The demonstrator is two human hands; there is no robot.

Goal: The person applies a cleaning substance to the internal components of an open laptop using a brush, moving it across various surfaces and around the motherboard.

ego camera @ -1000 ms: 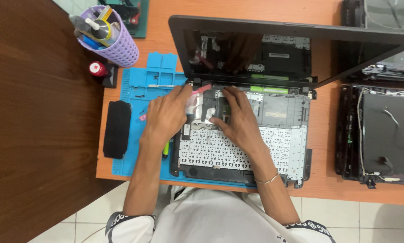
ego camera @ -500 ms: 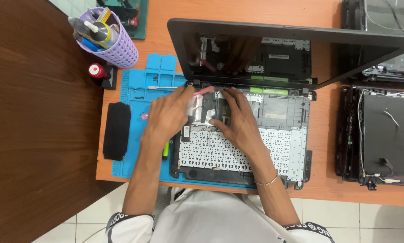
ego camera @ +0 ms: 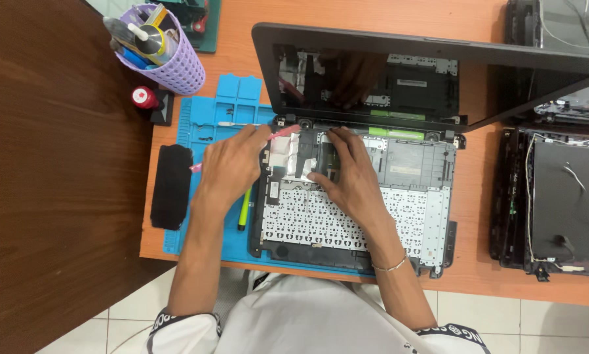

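Opened laptop (ego camera: 353,196), seen from above, lying on the blue work mat (ego camera: 206,141) at the front of the orange table (ego camera: 478,262). Its lower shell is stripped: the underside of the keyboard plate (ego camera: 333,219) shows pale and perforated, and a silver foil patch (ego camera: 293,157) sits near the left hinge. The dark screen (ego camera: 373,75) stands tilted back behind your hands.

Your left hand (ego camera: 229,167) is clenched on a thin pink pry tool (ego camera: 282,133), whose tip points toward the left hinge corner. Your right hand (ego camera: 350,174) lies flat on the shell just right of the foil patch, fingers spread and pressing down, grasping nothing.

A yellow-green pen-like tool (ego camera: 244,208) rests on the mat between your left wrist and the laptop's edge. A black oblong case (ego camera: 171,187) lies at the mat's left border. Farther out stand a small red-capped bottle (ego camera: 143,98) and a lilac mesh holder (ego camera: 170,56) full of tools. A second dismantled laptop (ego camera: 556,196) with loose wires occupies the right end of the table.

Likely risks, as judged from this position: the tool tip could slip off the hinge corner and tear the foil or a hidden cable; heavy pressure from your right palm could flex the thin plate; your left forearm could nudge the loose pen-like tool off the mat.
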